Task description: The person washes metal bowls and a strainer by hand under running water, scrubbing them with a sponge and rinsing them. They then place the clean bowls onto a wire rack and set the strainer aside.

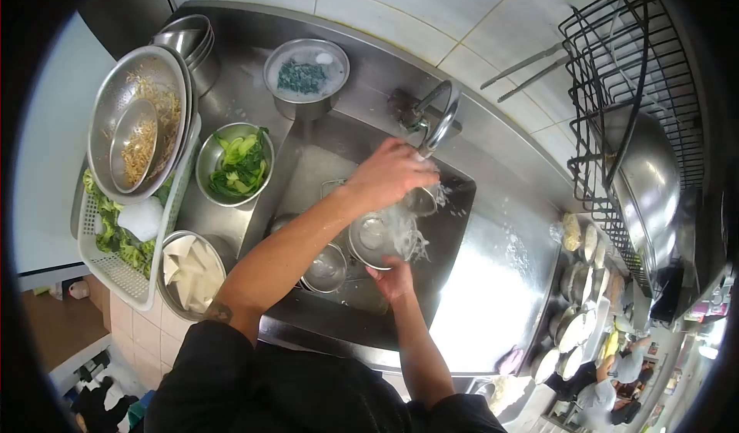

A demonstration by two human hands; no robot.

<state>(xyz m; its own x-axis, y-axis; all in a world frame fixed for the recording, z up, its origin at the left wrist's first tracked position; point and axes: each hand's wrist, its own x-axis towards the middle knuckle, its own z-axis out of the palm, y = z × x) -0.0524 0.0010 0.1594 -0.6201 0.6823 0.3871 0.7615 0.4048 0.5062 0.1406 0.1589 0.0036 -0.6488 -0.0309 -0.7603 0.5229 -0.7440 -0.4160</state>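
At the sink, my left hand (pixel 394 173) reaches across to the tap (pixel 443 121), its fingers closed around the end of the curved spout. Water splashes down beneath it. My right hand (pixel 394 277) grips the near rim of a round metal bowl (pixel 372 237), tilted under the stream with water inside. A smaller metal bowl (pixel 420 201) shows just below my left hand, partly hidden by the splash. Another metal bowl (pixel 325 270) rests in the sink (pixel 446 248) under my left forearm.
Left of the sink stand bowls of leafy greens (pixel 237 163) and white slices (pixel 192 271), a broccoli basket (pixel 115 275) and stacked strainers (pixel 108 144). A pot with a green scouring pad (pixel 302 77) sits behind. A black wire rack (pixel 616 86) hangs right. People (pixel 608 391) stand far off.
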